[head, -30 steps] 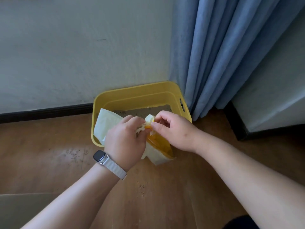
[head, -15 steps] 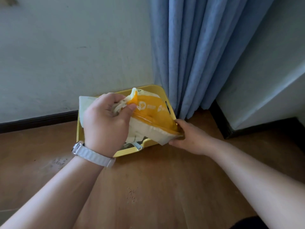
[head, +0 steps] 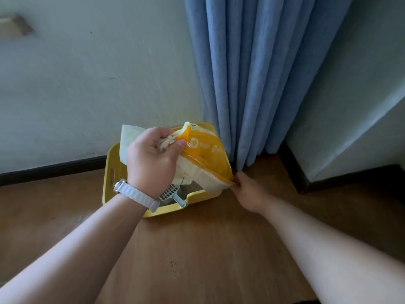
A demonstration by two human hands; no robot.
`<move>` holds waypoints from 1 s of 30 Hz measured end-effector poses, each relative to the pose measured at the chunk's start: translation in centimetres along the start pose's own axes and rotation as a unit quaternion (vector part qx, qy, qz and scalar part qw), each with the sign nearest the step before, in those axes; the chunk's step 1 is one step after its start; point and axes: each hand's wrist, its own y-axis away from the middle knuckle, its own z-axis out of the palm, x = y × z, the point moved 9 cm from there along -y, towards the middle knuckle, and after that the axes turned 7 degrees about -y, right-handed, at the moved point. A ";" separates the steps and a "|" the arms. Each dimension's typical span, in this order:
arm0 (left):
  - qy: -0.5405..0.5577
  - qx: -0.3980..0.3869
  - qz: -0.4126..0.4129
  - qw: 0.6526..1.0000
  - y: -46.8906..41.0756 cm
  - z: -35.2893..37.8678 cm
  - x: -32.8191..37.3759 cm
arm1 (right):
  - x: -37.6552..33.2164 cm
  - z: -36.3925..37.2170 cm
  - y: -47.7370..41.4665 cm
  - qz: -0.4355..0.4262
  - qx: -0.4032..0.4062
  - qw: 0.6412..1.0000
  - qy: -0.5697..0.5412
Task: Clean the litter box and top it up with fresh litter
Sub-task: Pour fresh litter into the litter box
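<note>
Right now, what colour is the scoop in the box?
The scoop is pale blue-white, seen in the head view.

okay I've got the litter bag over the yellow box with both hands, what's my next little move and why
Probably lift the bottom corner with your right hand to tip the litter bag further. Your left hand grips its bunched top over the yellow litter box, and no litter is seen pouring yet. The scoop still lies inside.
</note>
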 end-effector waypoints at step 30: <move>0.001 -0.178 -0.091 0.980 -6.4 8.8 -11.5 | -6.4 -14.1 4.8 -0.042 0.350 0.934 0.060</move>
